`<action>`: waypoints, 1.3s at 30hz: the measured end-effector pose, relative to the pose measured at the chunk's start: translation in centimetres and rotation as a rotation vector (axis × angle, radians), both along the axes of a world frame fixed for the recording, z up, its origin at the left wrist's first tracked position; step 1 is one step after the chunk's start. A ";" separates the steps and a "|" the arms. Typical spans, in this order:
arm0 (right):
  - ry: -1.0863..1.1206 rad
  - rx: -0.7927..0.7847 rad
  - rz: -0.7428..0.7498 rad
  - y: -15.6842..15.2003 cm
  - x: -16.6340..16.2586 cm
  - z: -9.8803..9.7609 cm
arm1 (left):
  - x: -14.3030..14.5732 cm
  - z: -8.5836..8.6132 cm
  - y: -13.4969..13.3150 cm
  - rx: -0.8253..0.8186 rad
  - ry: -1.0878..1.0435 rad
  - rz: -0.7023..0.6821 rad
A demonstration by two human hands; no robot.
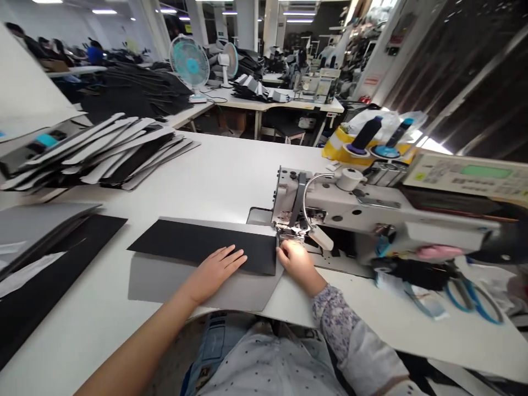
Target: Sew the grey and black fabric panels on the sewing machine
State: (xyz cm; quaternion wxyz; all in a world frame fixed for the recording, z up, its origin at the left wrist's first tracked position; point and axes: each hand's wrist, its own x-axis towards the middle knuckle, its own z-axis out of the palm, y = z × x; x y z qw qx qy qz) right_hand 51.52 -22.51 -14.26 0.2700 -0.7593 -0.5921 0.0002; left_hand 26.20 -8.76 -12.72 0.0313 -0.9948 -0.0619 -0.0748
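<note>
A long black panel [177, 236] lies over a larger grey panel [165, 280] on the white table. My left hand [216, 272] rests flat on the black panel, its fingers stretched out. At the panels' right end, my right hand [297, 261] has its fingers closed, close to the needle area of the sewing machine [325, 206]. The edge of the panels is by those fingertips, but what they pinch is hidden. The black panel's right edge sits just left of the presser foot [291, 235].
Stacked grey and black pieces [119, 146] lie at the back left, with more black panels [61, 269] at the left edge. Blue-handled scissors [474, 297] lie right of the machine. Two thread cones [367, 135] stand behind it. A fan [190, 63] stands farther back.
</note>
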 end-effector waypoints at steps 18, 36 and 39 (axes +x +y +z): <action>-0.208 0.025 0.196 -2.2 -5.5 1.5 | 7.8 1.0 -0.8 -0.457 0.082 0.109; 0.024 0.023 0.468 -3.0 -11.2 -0.4 | -10.7 2.9 12.9 -0.256 0.049 1.486; 0.035 0.010 0.471 -3.0 -11.2 -0.3 | -10.9 2.8 12.7 -0.239 0.037 1.482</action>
